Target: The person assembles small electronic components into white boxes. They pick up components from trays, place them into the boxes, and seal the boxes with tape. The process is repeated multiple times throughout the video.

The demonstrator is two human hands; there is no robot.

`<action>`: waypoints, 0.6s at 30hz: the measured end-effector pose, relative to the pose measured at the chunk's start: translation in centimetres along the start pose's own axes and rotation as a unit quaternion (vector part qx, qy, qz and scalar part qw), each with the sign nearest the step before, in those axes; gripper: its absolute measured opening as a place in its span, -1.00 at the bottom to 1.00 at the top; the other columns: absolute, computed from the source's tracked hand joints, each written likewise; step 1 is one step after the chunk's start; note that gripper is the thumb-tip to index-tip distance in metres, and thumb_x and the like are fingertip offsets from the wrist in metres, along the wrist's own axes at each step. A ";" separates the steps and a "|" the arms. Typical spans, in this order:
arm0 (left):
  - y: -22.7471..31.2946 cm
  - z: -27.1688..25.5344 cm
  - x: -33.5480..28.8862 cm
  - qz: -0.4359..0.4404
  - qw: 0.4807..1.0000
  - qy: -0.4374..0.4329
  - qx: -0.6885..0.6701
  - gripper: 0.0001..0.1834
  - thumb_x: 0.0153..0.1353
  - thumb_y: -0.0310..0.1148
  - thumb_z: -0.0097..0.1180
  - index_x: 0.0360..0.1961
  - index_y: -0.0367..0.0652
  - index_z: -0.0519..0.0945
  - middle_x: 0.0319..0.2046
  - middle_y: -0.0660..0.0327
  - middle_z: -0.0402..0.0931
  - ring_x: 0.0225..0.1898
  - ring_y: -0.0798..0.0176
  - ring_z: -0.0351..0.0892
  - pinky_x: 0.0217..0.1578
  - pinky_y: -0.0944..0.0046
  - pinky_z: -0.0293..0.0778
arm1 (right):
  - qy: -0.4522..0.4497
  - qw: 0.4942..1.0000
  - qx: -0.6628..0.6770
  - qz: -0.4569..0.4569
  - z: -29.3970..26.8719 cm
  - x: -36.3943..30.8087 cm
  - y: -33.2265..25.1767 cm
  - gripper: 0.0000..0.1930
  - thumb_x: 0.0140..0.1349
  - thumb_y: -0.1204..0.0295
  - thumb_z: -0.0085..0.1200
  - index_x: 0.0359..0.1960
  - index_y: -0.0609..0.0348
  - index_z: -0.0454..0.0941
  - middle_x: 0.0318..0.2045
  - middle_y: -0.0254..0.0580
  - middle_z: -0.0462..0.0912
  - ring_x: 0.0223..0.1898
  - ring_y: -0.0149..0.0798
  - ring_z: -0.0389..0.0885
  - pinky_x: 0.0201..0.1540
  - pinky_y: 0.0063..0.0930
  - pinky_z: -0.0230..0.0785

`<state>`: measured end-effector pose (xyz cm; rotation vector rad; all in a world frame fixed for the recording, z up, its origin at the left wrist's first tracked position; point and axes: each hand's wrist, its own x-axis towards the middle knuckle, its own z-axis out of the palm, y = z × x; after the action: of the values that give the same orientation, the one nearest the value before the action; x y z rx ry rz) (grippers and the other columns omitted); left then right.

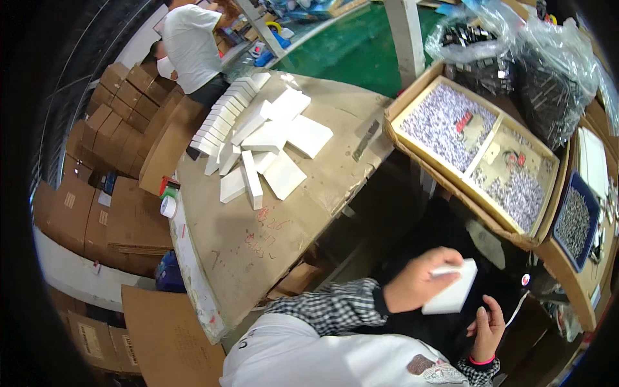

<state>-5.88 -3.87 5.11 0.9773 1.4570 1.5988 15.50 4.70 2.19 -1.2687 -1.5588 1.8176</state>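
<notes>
My left hand (418, 281) is closed around a flat white box (455, 290), held over my dark lap, with the thumb across its face. Just to the right of the box, apart from it, my right hand (488, 327) has its fingers loosely curled and spread from one another, with nothing visible in them. A red band circles that wrist. On the brown-covered table to the left lies a loose pile of similar white boxes (284, 175). Behind the pile runs a tight row of white boxes (222, 113) standing on edge.
On the right, a divided tray (474, 164) holds many small pale parts. A blue bin (576, 222) of small metal pieces stands beside it, with plastic bags (548, 84) behind. Brown cartons (71, 213) are stacked at left. Another person (191, 45) stands beyond the table.
</notes>
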 end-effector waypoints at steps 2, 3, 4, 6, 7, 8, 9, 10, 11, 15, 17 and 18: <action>2.6 -5.0 0.5 0.126 0.973 0.112 0.155 -0.72 0.11 -0.56 0.18 -0.12 -0.24 0.48 -0.18 0.11 0.50 -0.13 0.23 0.52 -0.07 0.31 0.41 | -0.020 1.000 0.000 -0.014 1.0 1.2 -0.1 -0.75 0.29 0.46 0.00 -0.03 0.27 0.45 -0.63 -0.43 0.44 -0.69 -0.61 0.36 -0.67 -0.78 0.19; 4.1 -7.8 0.8 0.180 0.946 0.163 0.216 -0.70 0.10 -0.57 0.19 -0.12 -0.24 0.49 -0.16 0.09 0.52 -0.12 0.18 0.53 -0.07 0.27 0.43 | -0.032 0.999 0.010 -0.025 1.7 2.1 0.1 -0.78 0.29 0.46 0.00 -0.07 0.27 0.46 -0.62 -0.42 0.45 -0.69 -0.60 0.38 -0.65 -0.78 0.20; 5.5 -9.4 0.6 0.183 0.936 0.208 0.219 -0.69 0.09 -0.57 0.19 -0.10 -0.23 0.49 -0.11 0.07 0.52 -0.08 0.14 0.53 -0.05 0.24 0.43 | -0.044 0.999 0.005 -0.021 1.7 2.0 0.1 -0.79 0.29 0.46 0.00 -0.09 0.27 0.47 -0.61 -0.42 0.46 -0.68 -0.59 0.39 -0.65 -0.77 0.21; 8.5 -14.0 0.6 0.255 0.818 0.298 0.421 -0.63 0.08 -0.60 0.18 -0.05 -0.21 0.48 -0.02 0.05 0.51 -0.02 0.11 0.52 0.00 0.22 0.42 | -0.067 0.997 -0.001 -0.028 2.0 2.8 0.4 -0.83 0.29 0.46 0.00 -0.13 0.26 0.49 -0.59 -0.40 0.49 -0.67 -0.58 0.41 -0.64 -0.76 0.24; 9.8 -15.9 0.7 0.289 0.757 0.343 0.476 -0.64 0.09 -0.63 0.15 -0.04 -0.21 0.49 -0.04 0.06 0.53 0.00 0.12 0.51 0.02 0.22 0.40 | -0.070 0.997 -0.002 -0.026 2.2 2.8 0.5 -0.83 0.28 0.47 0.01 -0.15 0.26 0.49 -0.57 -0.37 0.52 -0.65 -0.56 0.44 -0.61 -0.74 0.27; 10.9 -17.7 1.0 0.301 0.729 0.375 0.488 -0.64 0.11 -0.64 0.12 -0.03 -0.21 0.48 -0.04 0.07 0.53 0.00 0.13 0.52 0.03 0.24 0.39 | -0.073 0.997 0.000 -0.009 2.1 2.7 0.6 -0.83 0.27 0.49 0.01 -0.15 0.27 0.50 -0.57 -0.35 0.53 -0.63 -0.55 0.46 -0.59 -0.74 0.31; 11.7 -19.0 1.0 0.284 0.701 0.406 0.513 -0.63 0.11 -0.63 0.12 -0.01 -0.22 0.47 0.00 0.06 0.50 0.03 0.10 0.49 0.06 0.24 0.36 | -0.079 0.997 0.005 0.001 2.1 2.5 0.6 -0.84 0.27 0.50 0.00 -0.15 0.28 0.50 -0.56 -0.35 0.53 -0.62 -0.55 0.47 -0.58 -0.74 0.32; 12.3 -20.0 1.1 0.260 0.677 0.414 0.550 -0.61 0.10 -0.62 0.14 -0.01 -0.23 0.45 0.07 0.04 0.44 0.08 0.08 0.44 0.11 0.22 0.31 | -0.079 0.997 0.010 0.013 2.1 2.2 0.5 -0.84 0.27 0.50 0.00 -0.16 0.28 0.50 -0.56 -0.34 0.53 -0.62 -0.54 0.48 -0.58 -0.73 0.33; 12.1 -20.4 1.4 0.260 0.693 0.416 0.529 -0.60 0.08 -0.60 0.16 -0.02 -0.25 0.43 0.11 0.02 0.39 0.12 0.06 0.38 0.14 0.20 0.25 | -0.070 0.997 0.007 0.026 2.1 2.0 0.4 -0.84 0.26 0.51 0.00 -0.16 0.29 0.51 -0.55 -0.33 0.54 -0.62 -0.53 0.49 -0.57 -0.71 0.34; 8.4 -17.4 1.9 0.243 0.750 0.374 0.487 -0.64 0.12 -0.65 0.08 -0.02 -0.28 0.42 0.10 0.02 0.40 0.16 0.07 0.34 0.20 0.16 0.20 | -0.090 0.995 -0.002 0.047 1.6 2.1 -0.4 -0.76 0.26 0.48 0.04 -0.07 0.30 0.53 -0.51 -0.25 0.60 -0.52 -0.48 0.57 -0.46 -0.67 0.41; 5.7 -14.0 2.5 0.220 0.854 0.342 0.325 -0.73 0.21 -0.66 -0.04 -0.04 -0.32 0.42 0.06 -0.01 0.42 0.12 0.11 0.38 0.16 0.17 0.27 | -0.110 0.994 -0.019 0.008 1.0 2.6 -1.1 -0.79 0.27 0.45 0.04 -0.11 0.27 0.56 -0.43 -0.24 0.64 -0.41 -0.46 0.62 -0.35 -0.63 0.47; 4.7 -12.3 3.1 0.226 0.876 0.302 0.301 -0.78 0.24 -0.64 -0.07 -0.08 -0.35 0.43 -0.01 -0.02 0.47 0.02 0.12 0.46 0.09 0.19 0.36 | -0.123 0.991 -0.040 -0.024 0.6 2.9 -1.6 -0.78 0.27 0.44 0.04 -0.10 0.26 0.56 -0.39 -0.23 0.65 -0.38 -0.45 0.63 -0.32 -0.61 0.48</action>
<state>-18.49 -6.69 9.18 1.2989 2.3952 1.9328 13.21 7.15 2.60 -1.0627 -1.7926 1.9580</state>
